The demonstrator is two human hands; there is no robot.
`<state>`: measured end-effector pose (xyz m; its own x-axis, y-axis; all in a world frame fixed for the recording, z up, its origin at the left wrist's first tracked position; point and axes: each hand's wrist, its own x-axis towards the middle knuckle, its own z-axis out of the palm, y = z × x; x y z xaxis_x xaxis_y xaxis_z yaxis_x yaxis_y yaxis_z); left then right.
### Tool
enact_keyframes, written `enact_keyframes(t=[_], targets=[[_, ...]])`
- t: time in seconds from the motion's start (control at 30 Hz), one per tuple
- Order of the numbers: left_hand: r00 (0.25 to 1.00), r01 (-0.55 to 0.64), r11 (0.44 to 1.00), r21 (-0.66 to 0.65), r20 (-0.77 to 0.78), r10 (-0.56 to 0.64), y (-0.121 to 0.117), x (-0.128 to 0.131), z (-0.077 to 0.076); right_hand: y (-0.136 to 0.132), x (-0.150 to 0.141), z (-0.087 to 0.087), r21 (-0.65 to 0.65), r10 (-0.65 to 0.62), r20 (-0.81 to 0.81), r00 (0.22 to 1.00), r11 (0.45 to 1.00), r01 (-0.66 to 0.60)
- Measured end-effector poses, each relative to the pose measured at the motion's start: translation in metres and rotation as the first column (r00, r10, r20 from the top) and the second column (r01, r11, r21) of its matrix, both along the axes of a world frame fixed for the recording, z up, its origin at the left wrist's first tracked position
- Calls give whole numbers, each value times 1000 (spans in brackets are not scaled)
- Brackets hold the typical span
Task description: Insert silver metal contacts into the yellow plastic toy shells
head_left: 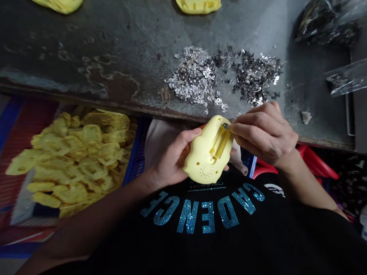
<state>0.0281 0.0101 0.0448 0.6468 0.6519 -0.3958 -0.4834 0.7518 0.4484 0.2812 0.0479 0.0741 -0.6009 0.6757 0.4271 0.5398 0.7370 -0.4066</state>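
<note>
Ideally, the yellow shell [197,154] should be braced firmly, so the small metal piece [225,125] at the far end of its slotted recess can be pressed squarely, without bending. The left hand [174,156] is clamped around the shell's left side; the right hand [265,133], fingertips pinched together on the piece, is at the shell's right. Loose metal pieces [195,76] lie beyond the shell.

A small whitish lump [306,117] lies near the edge of the grey worktable [160,42], with bright red plastic [319,163] close by.
</note>
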Motion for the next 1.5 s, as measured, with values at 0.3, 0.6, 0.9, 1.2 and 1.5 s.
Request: enact_keyframes(t=[0.3, 0.6, 0.9, 1.2, 1.5], targets=[[995, 27, 998, 51, 92, -31, 1, 3, -11, -3, -2, 2, 461, 4, 147, 989, 885, -72], [995, -15, 996, 88, 98, 6, 0, 6, -11, -4, -1, 1, 373, 18, 144, 989, 925, -71], [995, 6, 996, 90, 100, -15, 2, 1, -3, -13, -3, -12, 311, -84, 29, 996, 948, 70], [982, -22, 990, 142, 191, -5, 1, 3, -12, -8, -9, -3, 146, -60, -124, 990, 986, 79], [986, -37, 990, 137, 164, 14, -2, 4, -12, -5, -13, -8, 275, 3, -43, 999, 961, 9]])
